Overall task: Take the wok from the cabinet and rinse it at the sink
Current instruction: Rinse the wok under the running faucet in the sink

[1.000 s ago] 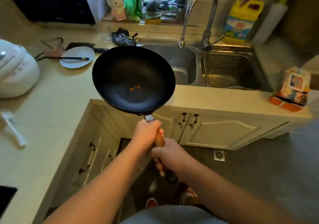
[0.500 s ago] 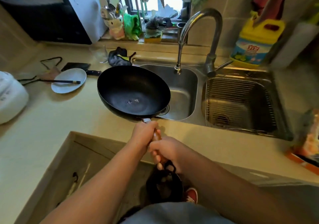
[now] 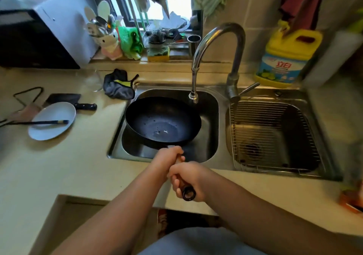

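Two hands are closed on one wooden handle (image 3: 179, 183): left hand (image 3: 168, 159) nearest the bowl, right hand (image 3: 188, 180) behind it at the loop end. The wok (image 3: 163, 122) is held over the left sink (image 3: 211, 105) basin, its far rim near the faucet (image 3: 193, 95) spout, no water seen running. It is judged rigid and front-heavy, hence the doubled grip. When wet, the dark bowl is likely slick; the handle is the sensible hold. One hand must be freed for the lever (image 3: 248, 89).
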`<state>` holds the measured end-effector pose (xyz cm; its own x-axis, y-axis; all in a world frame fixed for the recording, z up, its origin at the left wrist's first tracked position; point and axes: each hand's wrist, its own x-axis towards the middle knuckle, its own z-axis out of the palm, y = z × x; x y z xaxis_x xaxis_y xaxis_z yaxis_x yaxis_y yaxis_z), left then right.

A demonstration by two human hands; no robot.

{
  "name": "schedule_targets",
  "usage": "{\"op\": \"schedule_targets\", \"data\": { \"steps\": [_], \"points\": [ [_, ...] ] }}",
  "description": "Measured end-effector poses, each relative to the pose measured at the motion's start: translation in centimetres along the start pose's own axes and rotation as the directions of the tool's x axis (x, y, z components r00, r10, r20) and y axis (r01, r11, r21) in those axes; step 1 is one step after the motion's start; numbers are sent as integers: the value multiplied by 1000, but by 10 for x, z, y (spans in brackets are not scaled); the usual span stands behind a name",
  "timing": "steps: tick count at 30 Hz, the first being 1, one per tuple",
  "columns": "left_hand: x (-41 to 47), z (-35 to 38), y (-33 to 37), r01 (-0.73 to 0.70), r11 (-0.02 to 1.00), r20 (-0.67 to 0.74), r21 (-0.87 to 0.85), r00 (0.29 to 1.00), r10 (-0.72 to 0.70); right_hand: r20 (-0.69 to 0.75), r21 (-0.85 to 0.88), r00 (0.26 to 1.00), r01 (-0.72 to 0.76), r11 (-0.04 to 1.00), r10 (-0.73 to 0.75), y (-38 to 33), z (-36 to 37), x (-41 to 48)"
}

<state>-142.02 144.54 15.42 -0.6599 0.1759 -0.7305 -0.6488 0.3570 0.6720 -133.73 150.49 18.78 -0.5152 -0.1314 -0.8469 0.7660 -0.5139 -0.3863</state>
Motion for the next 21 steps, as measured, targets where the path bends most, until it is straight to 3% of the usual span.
{"op": "schedule_targets", "data": {
  "steps": [10, 14, 17, 21],
  "points": [
    [74, -19, 5, 138, 984, 212, 110, 964, -159, -139, 230, 988, -33, 973, 66, -15, 29, 55],
    [91, -20, 10, 171, 971, 282, 167, 936, -213, -122, 274, 992, 24, 961, 10, -20, 32, 69],
    [97, -21, 15, 262, 952, 336, 159, 892, -301, -117, 226, 992, 65, 972, -39, -25, 28, 71],
    [100, -23, 19, 385, 916, 384, 112, 833, -397, -71, 22, 994, 80, 997, -78, -33, 4, 64]
  ]
}}
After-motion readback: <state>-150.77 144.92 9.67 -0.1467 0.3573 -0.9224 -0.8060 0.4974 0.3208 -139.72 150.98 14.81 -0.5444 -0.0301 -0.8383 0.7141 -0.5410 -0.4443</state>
